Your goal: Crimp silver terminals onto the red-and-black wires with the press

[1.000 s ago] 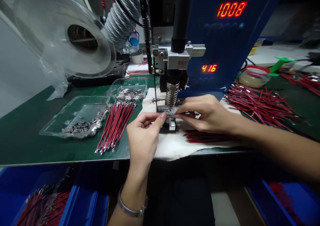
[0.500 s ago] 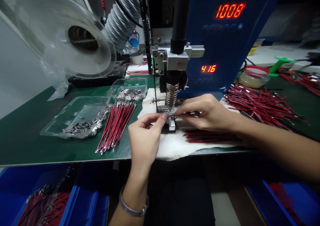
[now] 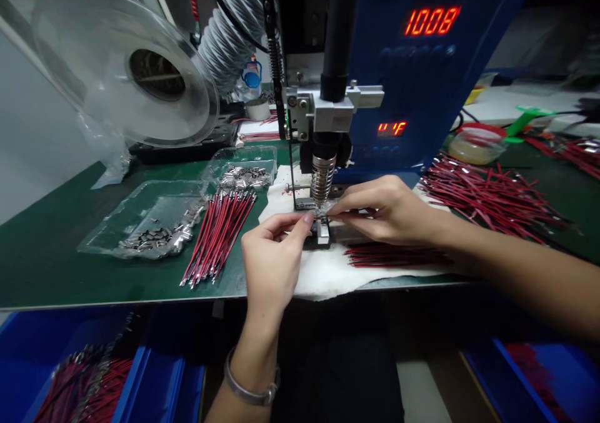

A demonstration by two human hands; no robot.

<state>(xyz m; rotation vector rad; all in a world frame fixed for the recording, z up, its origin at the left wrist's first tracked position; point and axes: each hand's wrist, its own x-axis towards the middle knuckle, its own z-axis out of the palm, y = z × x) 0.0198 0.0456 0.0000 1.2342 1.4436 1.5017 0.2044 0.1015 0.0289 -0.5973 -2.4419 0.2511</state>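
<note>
My left hand [image 3: 272, 254] pinches a small part at the black fixture [image 3: 319, 232] under the machine's coiled metal tip [image 3: 322, 179]. My right hand [image 3: 389, 210] comes in from the right, its fingers pinched together on something small at the same spot; what each holds is too small to name. Both sets of fingertips almost meet below the tip. A white cloth pad [image 3: 328, 273] lies under the fixture. Red and black wires [image 3: 394, 255] lie on the pad below my right hand.
A bundle of red-black wires [image 3: 218, 235] lies left of the pad, next to clear trays of small metal sleeves [image 3: 154, 235]. A loose wire pile [image 3: 487, 198] spreads at the right. The blue machine [image 3: 422, 67] shows 1008. Blue bins [image 3: 94, 373] sit below the table edge.
Both hands stay pinched at the fixture, barely moving. The lower red display on the machine has changed from 416 to a half-lit reading.
</note>
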